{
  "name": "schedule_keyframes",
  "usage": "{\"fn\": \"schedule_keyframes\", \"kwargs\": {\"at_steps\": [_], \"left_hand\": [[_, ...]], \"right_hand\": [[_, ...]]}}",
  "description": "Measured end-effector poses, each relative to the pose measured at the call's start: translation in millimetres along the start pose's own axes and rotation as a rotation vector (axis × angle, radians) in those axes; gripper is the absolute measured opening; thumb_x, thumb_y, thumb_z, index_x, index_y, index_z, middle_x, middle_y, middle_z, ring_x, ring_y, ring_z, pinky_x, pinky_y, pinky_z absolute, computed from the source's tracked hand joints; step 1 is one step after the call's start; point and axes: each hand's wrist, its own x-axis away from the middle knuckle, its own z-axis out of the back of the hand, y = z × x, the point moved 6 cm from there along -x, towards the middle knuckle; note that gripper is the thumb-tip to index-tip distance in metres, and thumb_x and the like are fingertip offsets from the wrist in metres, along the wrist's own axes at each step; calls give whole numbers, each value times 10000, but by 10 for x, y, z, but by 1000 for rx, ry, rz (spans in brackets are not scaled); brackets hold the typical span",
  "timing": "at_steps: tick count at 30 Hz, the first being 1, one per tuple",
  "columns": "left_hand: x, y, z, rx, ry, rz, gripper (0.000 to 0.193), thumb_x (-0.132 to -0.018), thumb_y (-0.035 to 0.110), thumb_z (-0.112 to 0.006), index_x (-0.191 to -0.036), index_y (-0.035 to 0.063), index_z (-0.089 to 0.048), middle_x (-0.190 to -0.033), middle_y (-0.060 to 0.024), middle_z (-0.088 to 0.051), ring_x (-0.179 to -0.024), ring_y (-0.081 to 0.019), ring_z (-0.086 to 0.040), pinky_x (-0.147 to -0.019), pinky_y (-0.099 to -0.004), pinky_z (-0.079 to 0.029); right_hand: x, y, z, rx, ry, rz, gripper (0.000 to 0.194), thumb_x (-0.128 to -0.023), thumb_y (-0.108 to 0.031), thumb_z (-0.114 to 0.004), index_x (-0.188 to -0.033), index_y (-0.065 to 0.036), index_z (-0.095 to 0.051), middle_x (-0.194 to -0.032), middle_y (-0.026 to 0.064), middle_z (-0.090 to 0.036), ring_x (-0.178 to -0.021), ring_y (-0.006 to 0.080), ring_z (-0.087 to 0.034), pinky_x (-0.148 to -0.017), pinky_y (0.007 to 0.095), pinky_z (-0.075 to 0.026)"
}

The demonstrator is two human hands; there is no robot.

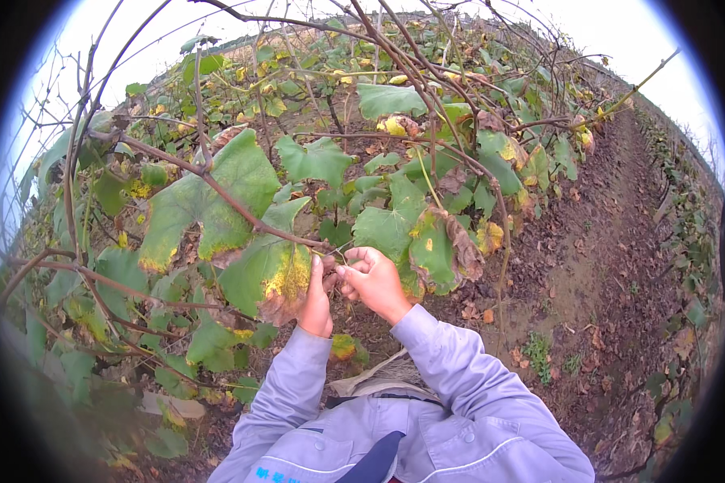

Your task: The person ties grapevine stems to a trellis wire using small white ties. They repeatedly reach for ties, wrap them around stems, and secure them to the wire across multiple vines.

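Observation:
A brown grapevine cane point(235, 205) slopes down from the upper left, its tip ending just above my hands. Between finger and thumb, my right hand point(376, 285) pinches a thin pale strand point(341, 253) close to that tip. My left hand point(318, 308) is upright just below the cane's end, thumb raised and fingers partly hidden; its grip is unclear. Beside it hangs a large green vine leaf point(272, 271) with yellow and brown edges. Another leaf, green with a dried brown margin point(438, 250), hangs right of my right hand.
An open pouch point(399, 377) of thin straw-like strands sits at my waist. Bare canes point(399, 54) arch overhead, and others point(121, 287) cross at the left. A dirt path point(586, 284) with fallen leaves runs along the right, beside another vine row point(679, 241).

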Motion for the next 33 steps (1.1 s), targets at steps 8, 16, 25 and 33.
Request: {"fn": "schedule_keyframes", "kwargs": {"at_steps": [8, 16, 25, 33], "left_hand": [[9, -11, -84, -50, 23, -33, 567, -1165, 462, -401, -1548, 45, -435, -1457, -133, -608, -1364, -239, -569, -1109, -413, -470], [9, 125, -105, 44, -30, 5, 496, -1164, 457, -413, -1489, 89, -489, -1343, -103, -695, -1211, -194, -674, -981, -334, -554], [728, -233, -246, 191, -351, 243, 316, -1083, 171, -638, -1364, 92, -517, -1159, -121, -742, -1030, -201, -733, -945, -338, -588], [1098, -381, -192, -359, -286, -52, 409, -925, -22, -788, -1274, 5, -577, -1035, -84, -761, -931, -137, -725, -848, -282, -581]], "right_hand": [[126, -24, 107, 159, -134, -78, 236, -1040, -195, -698, -1136, 11, -759, -795, 13, -708, -577, 56, -608, -502, 230, -487], [1053, 358, 179, 137, -192, -190, 259, -1031, -222, -720, -1144, 4, -775, -773, 20, -712, -560, 61, -609, -498, 244, -483], [1353, 290, 501, 207, -87, -257, 248, -1036, -241, -722, -1141, -25, -783, -778, 7, -699, -562, 54, -600, -499, 242, -476], [1782, 212, 682, 579, 24, -26, 214, -991, -205, -750, -1095, -23, -791, -816, 67, -745, -660, 141, -676, -605, 317, -546]]}}
